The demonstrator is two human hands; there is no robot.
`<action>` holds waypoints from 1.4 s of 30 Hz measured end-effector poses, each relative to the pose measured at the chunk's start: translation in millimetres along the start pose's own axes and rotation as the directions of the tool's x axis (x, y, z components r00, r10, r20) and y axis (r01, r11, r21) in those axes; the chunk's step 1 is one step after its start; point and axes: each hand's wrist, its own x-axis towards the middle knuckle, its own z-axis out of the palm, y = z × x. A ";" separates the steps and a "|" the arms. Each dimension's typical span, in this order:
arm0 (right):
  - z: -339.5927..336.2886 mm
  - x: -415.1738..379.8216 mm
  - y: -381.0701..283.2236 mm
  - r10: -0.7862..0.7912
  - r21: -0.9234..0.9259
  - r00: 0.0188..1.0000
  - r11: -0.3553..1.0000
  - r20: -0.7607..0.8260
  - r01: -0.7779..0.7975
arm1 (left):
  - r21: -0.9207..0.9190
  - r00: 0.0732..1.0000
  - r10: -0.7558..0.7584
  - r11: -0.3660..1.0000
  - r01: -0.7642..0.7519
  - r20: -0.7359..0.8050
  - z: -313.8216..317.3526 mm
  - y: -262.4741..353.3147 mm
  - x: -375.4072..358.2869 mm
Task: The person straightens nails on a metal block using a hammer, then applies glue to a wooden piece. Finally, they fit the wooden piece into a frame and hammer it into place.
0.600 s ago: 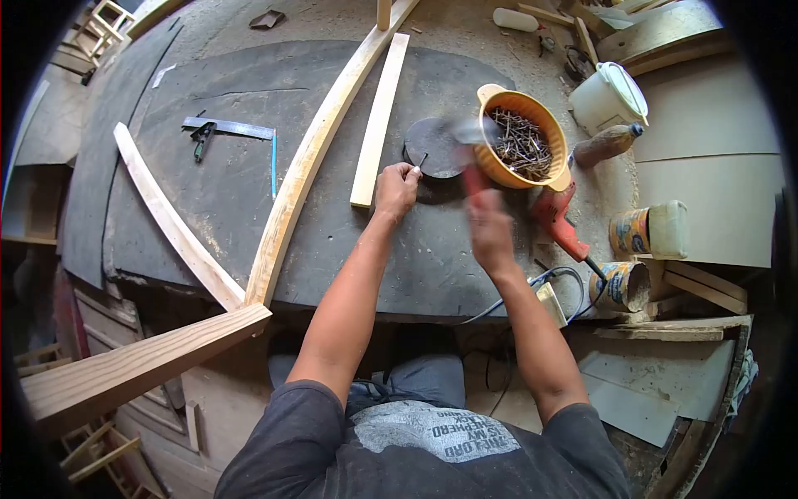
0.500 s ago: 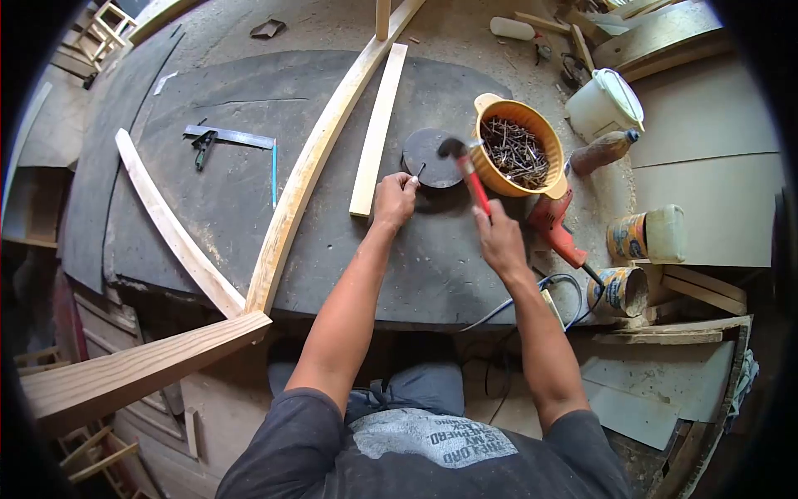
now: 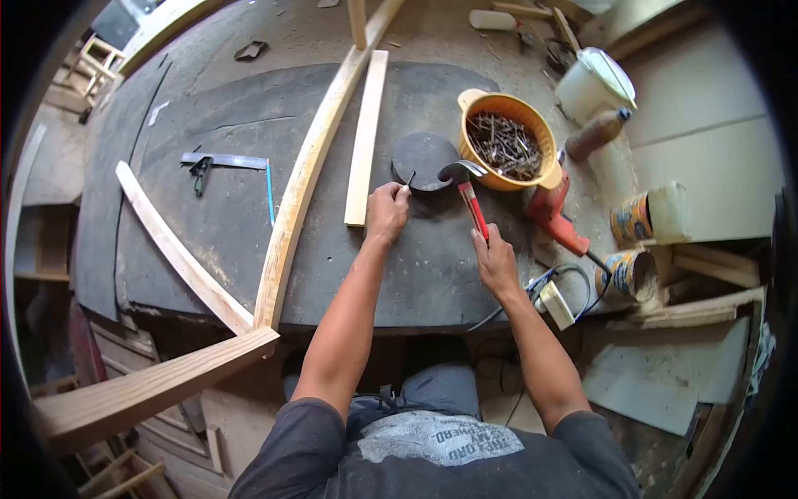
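Back from the workbench's front edge (image 3: 411,313), the left hand (image 3: 387,213) pinches a nail (image 3: 411,177) at a round block (image 3: 426,156), the right hand (image 3: 499,263) grips a hammer (image 3: 472,208), hands apart, a low, steady pinch serving best.

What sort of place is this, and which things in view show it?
Probably a woodworking shop: a long curved wooden beam stretches across the worktop, a yellow-orange bowl holds many nails or screws, and the right hand grips a hammer.

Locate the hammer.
In the head view, just right of centre: the hammer is in the right hand, near the round block and yellow bowl.
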 end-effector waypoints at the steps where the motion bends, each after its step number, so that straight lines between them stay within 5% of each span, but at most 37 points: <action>1: -3.1 -17.7 5.6 0.031 0.037 0.999 0.999 -0.026 -0.030 | 0.124 0.994 0.105 0.987 -0.102 -0.018 -3.7 -1.4 -14.7; 4: -8.5 -43.1 21.7 -0.045 -0.097 0.987 0.995 -0.153 0.030 | 0.376 0.943 0.329 0.869 -0.323 0.050 -14.2 13.2 -45.2; 11: 4.1 -61.1 34.2 -0.006 -0.188 0.981 0.982 -0.194 -0.031 | 0.514 0.911 0.399 0.762 -0.394 0.108 -13.9 45.1 -50.7; 18: -1.6 -63.5 37.5 -0.068 -0.211 0.972 0.977 -0.225 0.019 | 0.408 0.775 0.626 0.686 -0.602 0.091 19.7 139.5 43.1; 23: -0.4 -52.2 56.8 -0.163 -0.300 0.953 0.950 -0.257 0.081 | 0.237 0.501 0.822 0.448 -0.862 0.271 98.3 186.3 95.4; 30: -1.4 -47.4 60.3 -0.169 -0.376 0.959 0.924 -0.229 0.072 | 0.217 0.361 0.720 0.289 -0.932 0.592 139.6 190.9 149.1; 35: -0.3 -47.4 61.8 -0.176 -0.379 0.958 0.922 -0.227 0.079 | 0.230 0.403 0.780 0.332 -0.915 0.478 143.8 185.2 151.5; 42: 0.3 -48.0 63.0 -0.182 -0.377 0.953 0.923 -0.243 0.080 | 0.051 0.660 0.740 0.659 -0.750 0.129 117.9 183.0 131.1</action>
